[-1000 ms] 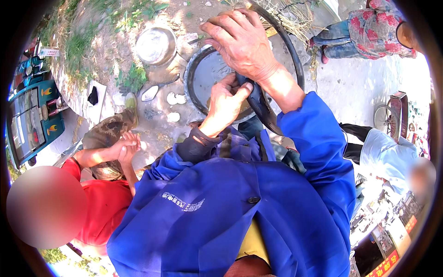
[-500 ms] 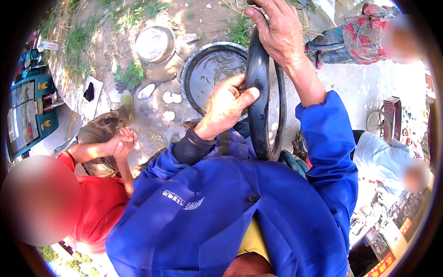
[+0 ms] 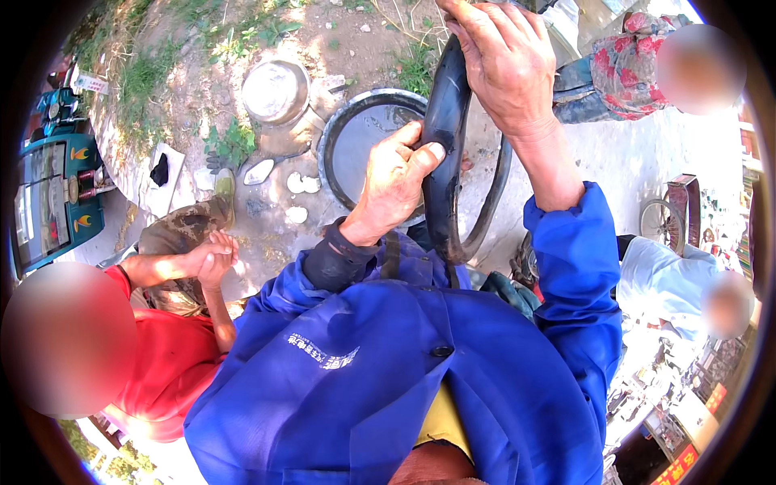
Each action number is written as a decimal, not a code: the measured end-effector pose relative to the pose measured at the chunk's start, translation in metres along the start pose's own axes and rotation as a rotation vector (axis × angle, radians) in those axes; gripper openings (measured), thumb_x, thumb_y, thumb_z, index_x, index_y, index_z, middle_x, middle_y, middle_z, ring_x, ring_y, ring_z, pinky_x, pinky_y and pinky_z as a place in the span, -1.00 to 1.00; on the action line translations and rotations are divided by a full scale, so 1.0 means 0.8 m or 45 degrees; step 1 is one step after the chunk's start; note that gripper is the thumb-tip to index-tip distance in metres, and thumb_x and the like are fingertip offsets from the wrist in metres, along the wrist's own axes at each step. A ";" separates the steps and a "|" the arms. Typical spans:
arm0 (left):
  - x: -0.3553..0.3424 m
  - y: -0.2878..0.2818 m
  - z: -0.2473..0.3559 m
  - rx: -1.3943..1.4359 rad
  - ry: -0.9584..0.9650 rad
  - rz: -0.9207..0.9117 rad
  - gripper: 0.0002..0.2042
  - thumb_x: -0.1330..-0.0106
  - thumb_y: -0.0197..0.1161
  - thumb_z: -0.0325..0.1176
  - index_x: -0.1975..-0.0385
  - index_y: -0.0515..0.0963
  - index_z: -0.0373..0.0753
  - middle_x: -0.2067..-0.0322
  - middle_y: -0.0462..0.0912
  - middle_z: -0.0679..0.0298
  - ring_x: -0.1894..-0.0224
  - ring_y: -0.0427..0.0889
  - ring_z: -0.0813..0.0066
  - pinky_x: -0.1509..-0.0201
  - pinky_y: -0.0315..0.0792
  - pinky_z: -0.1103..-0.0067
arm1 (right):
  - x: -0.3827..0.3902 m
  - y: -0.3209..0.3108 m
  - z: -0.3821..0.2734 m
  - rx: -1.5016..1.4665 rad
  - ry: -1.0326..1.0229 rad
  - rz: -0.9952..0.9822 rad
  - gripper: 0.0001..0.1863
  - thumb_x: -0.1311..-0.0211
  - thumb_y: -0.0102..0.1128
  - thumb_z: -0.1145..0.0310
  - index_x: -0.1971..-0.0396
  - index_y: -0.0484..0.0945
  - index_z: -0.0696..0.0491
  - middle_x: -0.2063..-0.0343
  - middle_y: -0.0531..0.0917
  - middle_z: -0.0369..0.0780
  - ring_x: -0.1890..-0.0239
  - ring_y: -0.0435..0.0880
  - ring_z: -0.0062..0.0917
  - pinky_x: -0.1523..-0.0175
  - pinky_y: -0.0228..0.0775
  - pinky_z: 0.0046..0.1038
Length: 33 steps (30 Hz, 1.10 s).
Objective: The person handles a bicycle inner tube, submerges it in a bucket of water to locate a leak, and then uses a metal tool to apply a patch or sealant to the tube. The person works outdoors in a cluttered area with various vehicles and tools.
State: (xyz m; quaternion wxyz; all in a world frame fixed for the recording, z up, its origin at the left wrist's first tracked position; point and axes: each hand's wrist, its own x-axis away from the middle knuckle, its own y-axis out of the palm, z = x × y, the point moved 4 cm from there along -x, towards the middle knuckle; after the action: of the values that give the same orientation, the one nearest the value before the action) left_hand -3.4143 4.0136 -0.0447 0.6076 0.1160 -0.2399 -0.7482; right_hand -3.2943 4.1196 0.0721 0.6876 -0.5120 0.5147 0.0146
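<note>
A black, partly inflated inner tube [image 3: 442, 194] hangs upright in a long loop in front of my chest, its lower end close to my blue jacket. My left hand [image 3: 388, 184] pinches its left side, thumb on the near face and the other fingers partly hidden. Higher up, my right hand [image 3: 511, 77] is closed over the top of the loop. Behind my left hand, a dark round basin [image 3: 330, 166] of water stands on the ground.
A metal pot [image 3: 276, 92] stands left of the basin, near pale lumps [image 3: 297, 214]. A person in red [image 3: 174, 364] sits close on my left with hands together. Two other people are at the right, one in a floral top [image 3: 626, 69], one in a white shirt [image 3: 667, 279].
The inner tube has shifted slightly left and tilted, its loop opening wider to view. My right hand has moved a little right; my left hand stays on the tube's side.
</note>
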 end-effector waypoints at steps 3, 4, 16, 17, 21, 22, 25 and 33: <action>-0.003 0.005 0.004 0.060 0.017 0.020 -0.65 -0.47 0.08 -0.32 -0.06 0.46 -0.50 0.18 0.70 0.05 0.15 0.71 0.39 -0.05 0.60 0.48 | -0.005 -0.008 0.002 -0.011 -0.043 0.153 -0.65 -0.14 0.35 0.54 0.03 0.63 0.07 0.28 0.69 -0.16 0.24 0.65 -0.22 0.15 0.46 -0.29; -0.006 0.006 0.004 0.090 0.033 0.023 -0.66 -0.48 0.09 -0.33 -0.07 0.47 -0.50 0.20 0.71 0.08 0.17 0.71 0.44 -0.02 0.59 0.52 | -0.006 -0.010 0.003 -0.047 -0.032 0.224 -0.64 -0.14 0.35 0.56 0.02 0.63 0.08 0.26 0.68 -0.15 0.23 0.66 -0.22 0.13 0.48 -0.30; -0.016 0.019 -0.003 -0.024 0.018 -0.028 -0.70 -0.50 0.14 -0.34 -0.05 0.52 -0.45 0.17 0.64 0.27 0.16 0.57 0.61 0.05 0.47 0.59 | -0.015 0.032 -0.040 -1.931 0.606 0.151 -0.74 -0.48 0.23 0.29 0.12 0.71 0.19 0.45 0.75 -0.19 0.42 0.71 -0.62 0.32 0.58 -0.57; -0.013 0.018 -0.002 -0.056 -0.009 -0.034 -0.70 -0.51 0.14 -0.34 -0.05 0.52 -0.45 0.19 0.63 0.30 0.17 0.52 0.65 0.06 0.44 0.62 | -0.009 0.028 -0.040 -1.925 0.570 0.104 -0.71 -0.50 0.19 0.28 0.09 0.68 0.23 0.39 0.75 -0.15 0.40 0.73 -0.57 0.32 0.58 -0.53; -0.011 0.016 -0.003 -0.130 -0.010 -0.141 -0.70 -0.53 0.16 -0.32 -0.06 0.54 -0.45 0.21 0.61 0.35 0.19 0.46 0.70 0.09 0.40 0.66 | 0.005 0.021 -0.044 -2.008 0.585 0.182 -0.72 -0.49 0.20 0.30 0.13 0.68 0.25 0.40 0.74 -0.15 0.41 0.73 -0.56 0.35 0.59 -0.53; -0.013 0.017 -0.002 -0.148 -0.001 -0.182 -0.69 -0.53 0.17 -0.31 -0.06 0.54 -0.44 0.21 0.61 0.36 0.19 0.46 0.70 0.10 0.39 0.67 | 0.007 0.020 -0.043 -2.050 0.609 0.222 -0.74 -0.47 0.22 0.32 0.16 0.70 0.24 0.45 0.73 -0.18 0.42 0.73 -0.59 0.35 0.59 -0.55; -0.017 0.003 -0.023 -0.052 -0.017 -0.232 -0.70 -0.52 0.19 -0.30 -0.03 0.54 -0.43 0.22 0.63 0.34 0.18 0.51 0.68 0.12 0.40 0.69 | 0.019 0.028 -0.064 -2.137 0.727 0.084 -0.67 -0.49 0.19 0.23 0.13 0.64 0.26 0.29 0.74 -0.07 0.39 0.75 -0.46 0.40 0.58 -0.46; -0.036 0.012 0.000 0.113 -0.004 -0.241 -0.64 -0.52 0.18 -0.37 -0.20 0.46 -0.44 0.12 0.71 0.15 0.08 0.67 0.48 -0.11 0.53 0.55 | -0.032 -0.025 -0.031 -1.955 0.478 0.230 -0.60 -0.58 0.03 0.17 0.09 0.61 0.27 0.24 0.73 -0.02 0.40 0.74 -0.40 0.41 0.56 -0.43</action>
State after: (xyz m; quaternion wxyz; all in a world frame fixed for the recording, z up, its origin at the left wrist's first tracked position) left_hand -3.3991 4.0397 -0.0431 0.5282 0.1640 -0.2617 -0.7910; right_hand -3.3124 4.1049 0.1058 0.0405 -0.7930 0.5075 0.3346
